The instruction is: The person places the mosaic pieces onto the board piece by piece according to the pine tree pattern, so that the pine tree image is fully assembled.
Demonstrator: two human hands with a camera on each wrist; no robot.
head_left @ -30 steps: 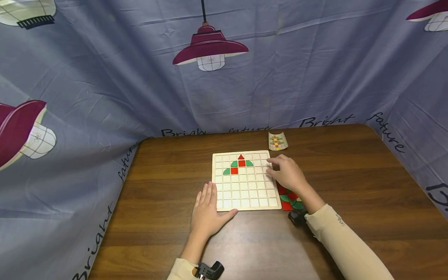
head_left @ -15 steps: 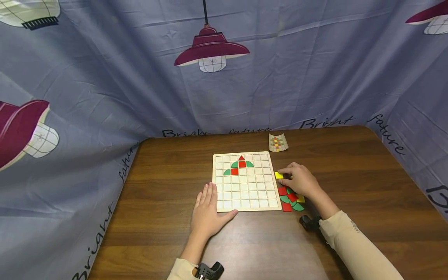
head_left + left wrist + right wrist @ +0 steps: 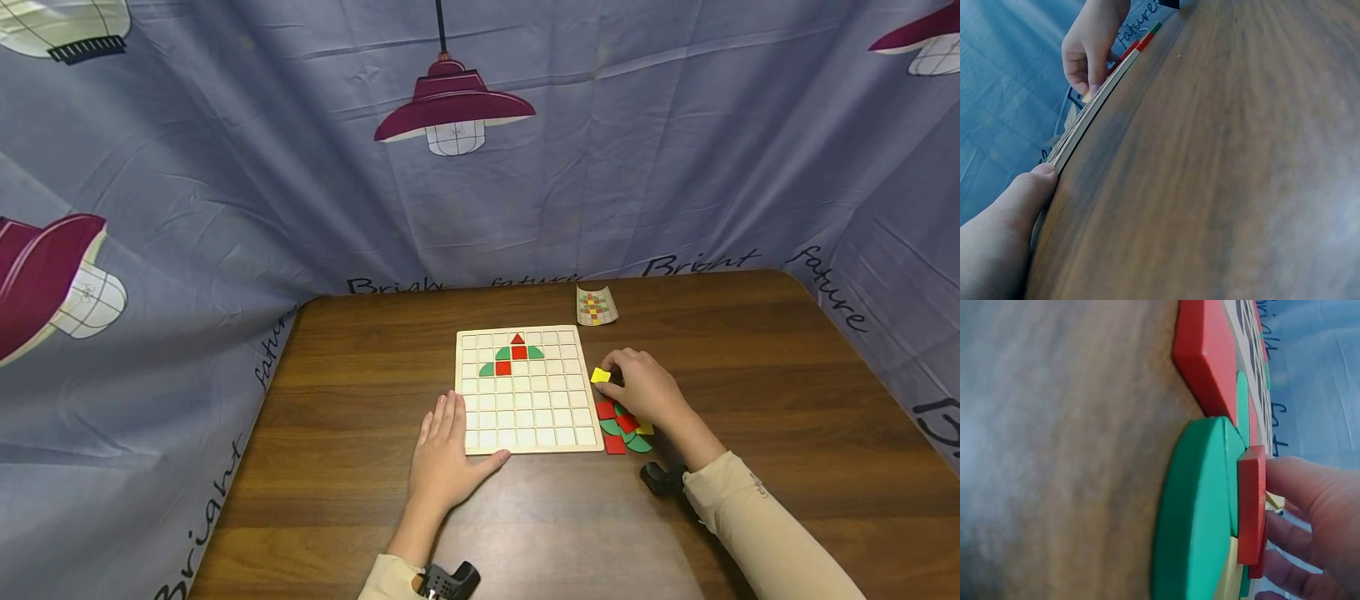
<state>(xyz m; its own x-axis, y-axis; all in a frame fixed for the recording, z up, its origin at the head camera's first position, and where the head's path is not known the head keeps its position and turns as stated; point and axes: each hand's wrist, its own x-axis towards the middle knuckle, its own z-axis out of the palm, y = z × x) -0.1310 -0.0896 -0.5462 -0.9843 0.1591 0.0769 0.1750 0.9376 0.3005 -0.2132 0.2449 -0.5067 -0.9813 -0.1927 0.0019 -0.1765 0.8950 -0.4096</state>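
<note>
At the lower left corner of the pale gridded board [image 3: 529, 406] my left hand [image 3: 441, 454] lies with fingers straight along the left side. Its thumb [image 3: 1029, 190] touches the near edge. Beyond the board's right edge, my right hand [image 3: 643, 386] pinches a yellow square tile [image 3: 601, 375] between thumb and fingers. On the upper part of the board sit a red triangle [image 3: 517, 339], red squares [image 3: 503, 368] and green quarter-round tiles [image 3: 536, 352]. The tile is mostly hidden by the fingers in the right wrist view.
Below my right hand is a loose pile with red tiles [image 3: 615, 445], green tiles [image 3: 638, 444] and a yellow one [image 3: 645, 427]. A curled pattern card [image 3: 596, 307] stands behind the board's right corner. The wooden table [image 3: 360, 375] ends at a blue printed curtain [image 3: 645, 167].
My right hand has moved from over the board's right edge to the tiles beside it. The yellow tile has turned slightly and shifted right in its fingers. My left hand stays put.
</note>
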